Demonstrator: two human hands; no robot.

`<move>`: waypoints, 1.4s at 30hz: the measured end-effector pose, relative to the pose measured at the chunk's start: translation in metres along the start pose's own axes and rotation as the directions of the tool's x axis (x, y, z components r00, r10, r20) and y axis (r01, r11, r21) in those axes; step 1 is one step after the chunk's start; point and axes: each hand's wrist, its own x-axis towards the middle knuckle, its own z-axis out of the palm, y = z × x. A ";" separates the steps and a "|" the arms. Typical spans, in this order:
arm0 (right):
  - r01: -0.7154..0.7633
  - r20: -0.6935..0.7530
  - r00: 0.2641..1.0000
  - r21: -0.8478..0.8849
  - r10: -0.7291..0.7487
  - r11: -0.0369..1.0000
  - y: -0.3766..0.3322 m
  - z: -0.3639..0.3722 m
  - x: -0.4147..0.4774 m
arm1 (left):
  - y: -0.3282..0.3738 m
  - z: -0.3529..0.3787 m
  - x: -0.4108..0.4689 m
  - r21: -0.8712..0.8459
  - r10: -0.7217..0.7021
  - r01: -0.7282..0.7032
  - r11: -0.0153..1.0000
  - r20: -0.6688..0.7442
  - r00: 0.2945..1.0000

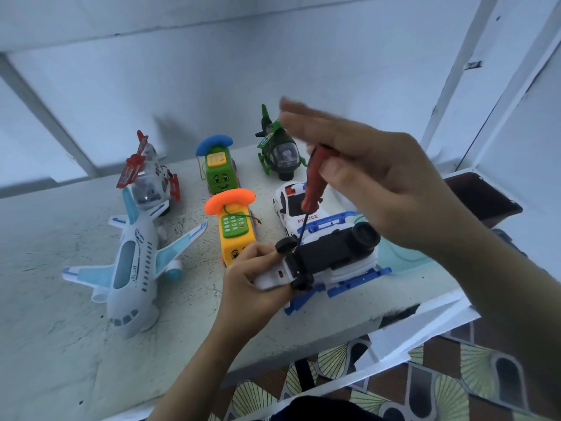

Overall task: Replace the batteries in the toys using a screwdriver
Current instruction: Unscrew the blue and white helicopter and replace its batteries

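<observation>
A white toy police car [331,255] lies upside down on the table, black underside and wheels up, blue light bar against the tabletop. My left hand [252,275] grips its front end. My right hand [373,177] holds a red-handled screwdriver [315,183] between thumb and palm, fingers stretched out and blurred. The black shaft slants down, with the tip at the car's underside beside a front wheel.
A second police car [296,205] stands upright just behind. Also on the grey table [60,344] are a white airplane [133,268], a yellow toy phone [233,229], a green toy phone [217,168], a red-white helicopter [148,177] and a green helicopter [277,150]. The table edge runs at lower right.
</observation>
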 end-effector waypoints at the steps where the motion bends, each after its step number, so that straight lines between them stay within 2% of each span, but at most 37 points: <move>1: -0.014 0.037 0.999 0.074 0.011 0.997 -0.002 -0.001 -0.001 | 0.000 0.000 0.000 0.000 0.001 -0.001 1.000 -0.002 1.000; 3: -0.020 0.065 0.998 0.152 0.011 0.988 -0.004 -0.001 -0.002 | 0.001 0.001 0.000 0.012 -0.001 0.001 1.000 -0.006 1.000; 5: -0.005 0.015 1.000 0.114 0.003 0.993 -0.004 0.001 -0.003 | 0.001 0.000 0.000 0.017 -0.003 0.003 1.000 -0.009 1.000; 8: 0.056 -0.098 0.993 -0.114 -0.067 0.992 -0.003 0.000 -0.004 | 0.001 0.001 0.000 0.016 -0.003 0.003 1.000 -0.006 1.000; 10: 0.087 -0.085 0.990 -0.294 -0.116 0.952 -0.002 -0.001 -0.004 | 0.002 0.001 -0.001 0.006 -0.008 0.008 1.000 -0.007 1.000; 11: 0.078 -0.062 0.993 -0.314 -0.103 0.946 -0.001 -0.002 -0.004 | 0.002 0.001 -0.001 0.005 -0.010 0.010 1.000 -0.007 1.000; 16: 0.000 0.083 0.997 0.020 -0.002 1.000 -0.004 -0.005 -0.006 | 0.003 0.001 0.000 0.007 -0.017 0.017 1.000 -0.008 1.000; 18: -0.017 0.087 0.996 0.138 0.005 0.990 -0.007 -0.005 -0.005 | 0.003 0.002 0.000 0.002 -0.016 0.016 1.000 -0.008 1.000; 19: -0.016 0.060 0.998 0.130 0.008 0.991 -0.007 -0.004 -0.005 | 0.003 0.002 0.001 -0.001 -0.014 0.014 1.000 -0.006 1.000; 24: 0.014 -0.094 0.995 -0.134 -0.026 0.991 -0.005 -0.001 -0.006 | 0.004 0.001 0.001 -0.007 -0.004 0.004 1.000 0.003 1.000; 30: -0.015 0.061 0.998 0.052 0.011 0.999 -0.009 -0.010 -0.003 | 0.004 0.000 0.001 0.001 -0.014 0.014 1.000 0.004 1.000; 33: -0.018 0.009 1.000 0.056 0.017 0.998 -0.010 -0.008 -0.004 | 0.004 0.001 0.001 0.008 -0.016 0.016 1.000 0.007 1.000; 35: 0.033 -0.054 0.998 -0.120 -0.040 0.992 -0.008 -0.006 -0.004 | 0.003 0.000 0.002 0.011 -0.018 0.018 1.000 0.018 1.000; 37: 0.084 -0.076 0.990 -0.338 -0.116 0.937 -0.005 -0.005 -0.004 | 0.003 0.000 0.002 0.012 -0.020 0.020 1.000 0.028 0.999; 38: 0.087 -0.071 0.990 -0.385 -0.123 0.919 -0.004 -0.004 -0.004 | 0.002 0.000 0.002 0.011 -0.021 0.021 1.000 0.028 0.999; 40: 0.044 -0.040 0.998 -0.284 -0.058 0.958 -0.003 -0.004 -0.003 | 0.002 0.000 0.003 0.006 -0.024 0.024 1.000 0.026 0.999; 42: -0.015 0.028 0.999 -0.041 0.016 0.999 -0.006 -0.004 -0.002 | 0.002 -0.001 0.003 0.003 -0.018 0.018 1.000 0.027 0.999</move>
